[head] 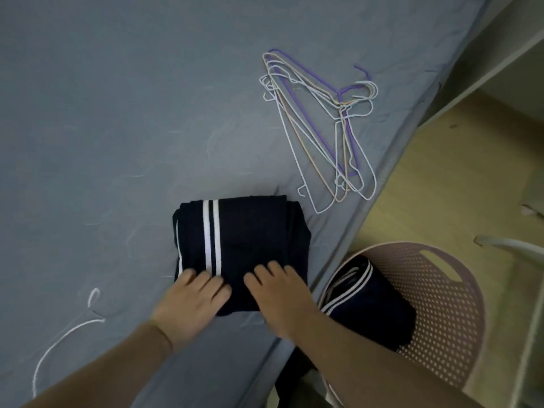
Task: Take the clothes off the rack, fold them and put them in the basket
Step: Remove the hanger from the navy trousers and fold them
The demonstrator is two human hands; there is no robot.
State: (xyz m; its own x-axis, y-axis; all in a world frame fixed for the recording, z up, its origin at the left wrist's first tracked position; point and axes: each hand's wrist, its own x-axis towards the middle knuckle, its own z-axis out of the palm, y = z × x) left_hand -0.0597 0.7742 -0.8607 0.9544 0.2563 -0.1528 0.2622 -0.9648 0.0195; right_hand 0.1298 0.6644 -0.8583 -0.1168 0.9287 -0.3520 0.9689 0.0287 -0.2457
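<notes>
A folded dark navy garment (250, 231) with two white stripes lies on the grey bed (117, 113) near its right edge. My left hand (191, 301) rests flat on the garment's near left part, fingers straight. My right hand (279, 295) presses flat on its near right part. A pink perforated basket (441, 290) stands on the floor to the right of the bed. Inside it lies another folded navy garment (371, 313) with white stripes.
Several wire hangers (323, 128), white, purple and orange, lie piled on the bed beyond the garment. One white hanger (67, 328) lies at the near left of the bed. Wooden floor (456, 187) and pale furniture legs are at the right.
</notes>
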